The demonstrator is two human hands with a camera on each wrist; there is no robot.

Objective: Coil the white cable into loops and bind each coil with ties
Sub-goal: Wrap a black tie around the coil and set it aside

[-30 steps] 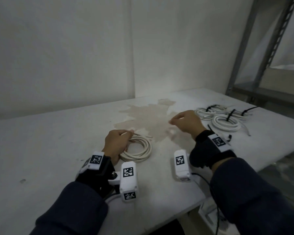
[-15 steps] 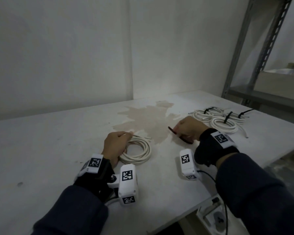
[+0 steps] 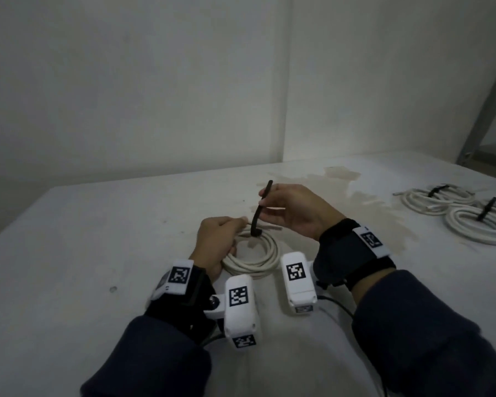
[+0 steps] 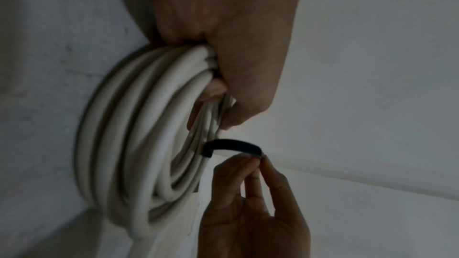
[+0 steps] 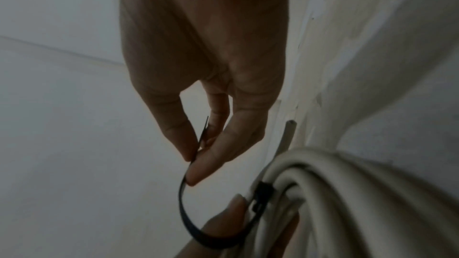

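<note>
**Now a black tie meets the white coil**

Down on the pale table [image 3: 98, 224], the white cable [image 3: 258, 257] lies wound into a flat round coil of several loops, close to the near edge and between the two wrists. The left hand [image 3: 215, 245] grips the coil on its left side: in the left wrist view the fingers [image 4: 216, 87] are curled round the bundled strands, with the thumb closed over them, so the loops are held together at that spot. A short loose end of the cable sticks out past the coil toward the far side.

The right hand [image 3: 295, 213] is raised just above the far part of the coil and pinches a black tie [image 3: 259, 213] between thumb and forefinger. In the head view the tie stands nearly upright, its top end poking above the fingers and its lower end, with the small head, reaching down to the coil. The right wrist view shows the strap [image 5: 183, 209] bending in a curve from the pinching fingertips [image 5: 198, 172] down and round to the strands, with its head lying against the cable just beside the left hand's fingertip. Whether the strap already passes under the bundle cannot be made out.

Both wrists wear black bands with white marker blocks, and dark sleeves cover the forearms. Far off to the right on the same table lie other white coils [image 3: 476, 224], each crossed by a black tie. A brownish stain [image 3: 364, 193] marks the table beyond the hands.
</note>
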